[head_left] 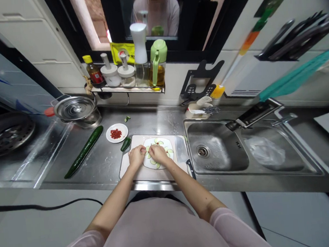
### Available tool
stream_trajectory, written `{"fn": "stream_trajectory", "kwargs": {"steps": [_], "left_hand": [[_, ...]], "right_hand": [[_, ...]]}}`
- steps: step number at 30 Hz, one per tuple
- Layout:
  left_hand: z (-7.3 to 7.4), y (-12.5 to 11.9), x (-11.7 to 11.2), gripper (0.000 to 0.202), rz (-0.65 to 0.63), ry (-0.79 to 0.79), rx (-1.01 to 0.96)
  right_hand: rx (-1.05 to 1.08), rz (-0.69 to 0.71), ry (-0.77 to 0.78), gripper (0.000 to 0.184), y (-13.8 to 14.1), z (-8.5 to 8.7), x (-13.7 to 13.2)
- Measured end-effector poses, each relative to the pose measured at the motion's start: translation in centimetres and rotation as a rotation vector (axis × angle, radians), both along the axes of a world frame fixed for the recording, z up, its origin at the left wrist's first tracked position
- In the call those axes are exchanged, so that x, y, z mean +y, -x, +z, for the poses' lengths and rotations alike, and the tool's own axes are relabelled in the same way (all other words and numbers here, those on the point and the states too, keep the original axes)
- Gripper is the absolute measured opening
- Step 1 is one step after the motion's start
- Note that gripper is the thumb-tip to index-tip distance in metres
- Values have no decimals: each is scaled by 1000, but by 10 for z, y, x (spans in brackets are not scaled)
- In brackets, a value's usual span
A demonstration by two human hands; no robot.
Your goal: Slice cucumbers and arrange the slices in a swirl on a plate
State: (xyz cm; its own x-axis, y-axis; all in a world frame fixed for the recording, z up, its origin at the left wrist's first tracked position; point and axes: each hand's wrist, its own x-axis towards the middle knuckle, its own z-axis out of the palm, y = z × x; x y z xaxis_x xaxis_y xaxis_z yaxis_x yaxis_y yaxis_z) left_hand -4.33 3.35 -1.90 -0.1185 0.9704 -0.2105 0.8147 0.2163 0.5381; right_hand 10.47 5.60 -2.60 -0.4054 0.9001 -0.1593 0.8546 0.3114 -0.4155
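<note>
A white plate [166, 143] with several pale green cucumber slices [158, 141] lies on a white cutting board [128, 166] at the counter's front edge. My left hand [137, 156] and my right hand [158, 153] meet over the plate's near side, fingers curled together in a pinch at the slices. What they pinch is too small to make out. A knife [181, 149] lies on the board's right side, its black handle toward me.
A whole cucumber [84, 151], a cucumber end [125, 144] and a small saucer of chopped red chili [116, 133] lie left of the board. The sink [218, 151] is to the right. A lidded pot [75, 108] and a rack of condiment bottles [127, 89] stand behind.
</note>
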Motion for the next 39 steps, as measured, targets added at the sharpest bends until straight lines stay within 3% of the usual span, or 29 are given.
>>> {"fn": "stream_trajectory", "kwargs": {"steps": [19,39], "left_hand": [[-7,-9,6,18,-102,-7,127],[-10,-10,6,21,-113,13,158]], "right_hand": [[-56,-16,-11,25,6,-2,1],[-66,-65,20,19,5,-1,5]]}}
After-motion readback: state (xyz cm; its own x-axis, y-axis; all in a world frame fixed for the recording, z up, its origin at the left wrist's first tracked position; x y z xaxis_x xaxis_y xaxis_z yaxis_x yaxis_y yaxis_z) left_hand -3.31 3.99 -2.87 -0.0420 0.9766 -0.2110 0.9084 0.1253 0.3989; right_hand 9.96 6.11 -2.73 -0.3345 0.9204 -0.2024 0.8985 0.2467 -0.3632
